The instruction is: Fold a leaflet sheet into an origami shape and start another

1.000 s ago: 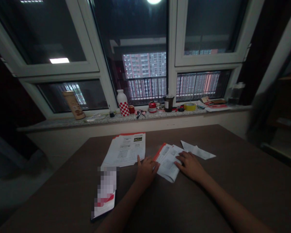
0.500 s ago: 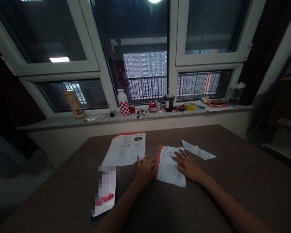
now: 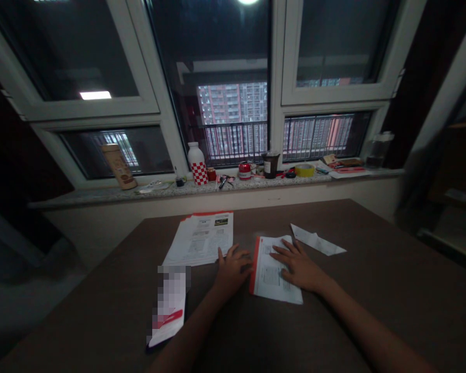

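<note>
A folded printed sheet of paper (image 3: pixel 270 282) with a red strip along its left edge lies on the brown table. My right hand (image 3: pixel 301 267) rests flat on its right part, fingers spread. At the red edge is my left hand (image 3: pixel 233 269), its fingers apart and its fingertips near or on that edge; I cannot tell whether they touch. Behind my left hand lies a stack of printed sheets (image 3: pixel 202 241) with red along the top. A folded white paper piece (image 3: pixel 318 241), long and pointed, sits beyond my right hand.
At the left, a phone-like flat object (image 3: pixel 171 311), partly blurred out, lies near my left forearm. Along the windowsill stand a checkered bottle (image 3: pixel 198 165), a tan tumbler (image 3: pixel 119 167), a red jar (image 3: pixel 244 171), a dark cup (image 3: pixel 270 166) and yellow tape (image 3: pixel 304 170).
The folded sheet has turned slightly and shifted a little toward me and right. Its red strip now lines up along the left edge. My right hand has slid slightly left over the sheet.
</note>
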A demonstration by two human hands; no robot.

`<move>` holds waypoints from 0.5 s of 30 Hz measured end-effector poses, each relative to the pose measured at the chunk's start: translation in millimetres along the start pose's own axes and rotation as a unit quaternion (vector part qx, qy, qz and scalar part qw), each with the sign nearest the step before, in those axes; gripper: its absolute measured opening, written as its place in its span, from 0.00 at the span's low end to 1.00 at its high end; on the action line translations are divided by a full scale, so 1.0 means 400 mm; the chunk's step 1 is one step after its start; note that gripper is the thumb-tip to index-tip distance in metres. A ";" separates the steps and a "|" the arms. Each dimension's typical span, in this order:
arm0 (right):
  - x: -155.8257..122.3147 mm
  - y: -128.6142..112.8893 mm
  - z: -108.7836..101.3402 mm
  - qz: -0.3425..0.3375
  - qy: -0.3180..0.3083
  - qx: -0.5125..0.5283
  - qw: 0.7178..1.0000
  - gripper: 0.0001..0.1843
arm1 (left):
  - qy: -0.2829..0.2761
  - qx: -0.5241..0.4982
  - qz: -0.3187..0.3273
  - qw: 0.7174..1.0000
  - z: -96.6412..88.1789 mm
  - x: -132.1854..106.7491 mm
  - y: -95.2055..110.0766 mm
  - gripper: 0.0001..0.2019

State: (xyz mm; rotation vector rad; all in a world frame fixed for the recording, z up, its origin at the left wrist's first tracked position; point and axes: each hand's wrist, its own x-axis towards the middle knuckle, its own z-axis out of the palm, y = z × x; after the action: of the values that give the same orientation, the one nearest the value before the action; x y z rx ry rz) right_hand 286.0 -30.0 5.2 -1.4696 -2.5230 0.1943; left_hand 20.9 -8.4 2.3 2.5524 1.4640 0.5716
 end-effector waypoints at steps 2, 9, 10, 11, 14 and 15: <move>0.004 -0.002 0.001 -0.004 0.000 0.001 1.000 0.33 | -0.001 0.007 -0.005 1.000 0.001 0.002 0.000 0.09; 0.015 -0.010 0.007 -0.002 -0.002 0.000 1.000 0.33 | -0.014 0.014 -0.004 1.000 -0.005 0.005 0.005 0.08; 0.015 -0.012 0.007 -0.001 -0.002 0.000 1.000 0.33 | -0.013 0.012 -0.006 1.000 -0.006 0.005 0.007 0.08; 0.016 -0.013 0.007 -0.001 -0.001 0.000 1.000 0.33 | -0.010 0.009 -0.008 1.000 -0.006 0.005 0.010 0.09; 0.016 -0.016 0.006 0.000 0.000 -0.003 1.000 0.33 | 0.000 0.005 -0.013 1.000 -0.006 0.006 0.016 0.08; 0.016 -0.016 0.006 0.000 -0.001 -0.003 1.000 0.33 | 0.002 0.006 -0.015 1.000 -0.006 0.007 0.017 0.08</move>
State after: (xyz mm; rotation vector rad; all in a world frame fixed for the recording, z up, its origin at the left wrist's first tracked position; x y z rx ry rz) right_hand 276.8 -27.5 5.1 -1.4721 -2.5274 0.1872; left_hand 26.6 -9.7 7.1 2.5342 1.5085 0.5656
